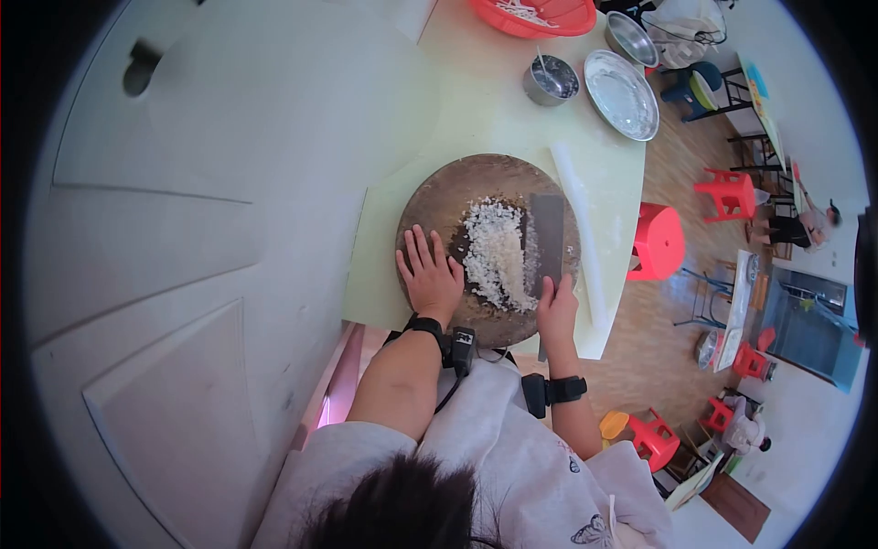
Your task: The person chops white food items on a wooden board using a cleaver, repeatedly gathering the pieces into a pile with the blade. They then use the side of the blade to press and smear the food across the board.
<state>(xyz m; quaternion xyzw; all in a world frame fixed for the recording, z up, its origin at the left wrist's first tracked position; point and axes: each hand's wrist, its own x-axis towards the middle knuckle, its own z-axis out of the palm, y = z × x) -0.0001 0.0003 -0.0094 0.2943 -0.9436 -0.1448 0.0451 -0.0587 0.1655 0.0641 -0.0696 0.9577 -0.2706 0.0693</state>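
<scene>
A round wooden chopping board lies on the pale table, with a heap of finely chopped white pieces in its middle. My left hand rests flat on the board's left side, fingers spread, beside the heap and holding nothing. On the right, my right hand is closed around the handle of a cleaver. The cleaver's wide grey blade is over the board's right part, alongside the chopped pieces. Most of the handle is hidden by my fingers.
A long white strip lies right of the board. Farther back are a red basket, a metal pot and a floury metal dish. A white panelled door is close on my left. Red stools and two people appear rightward.
</scene>
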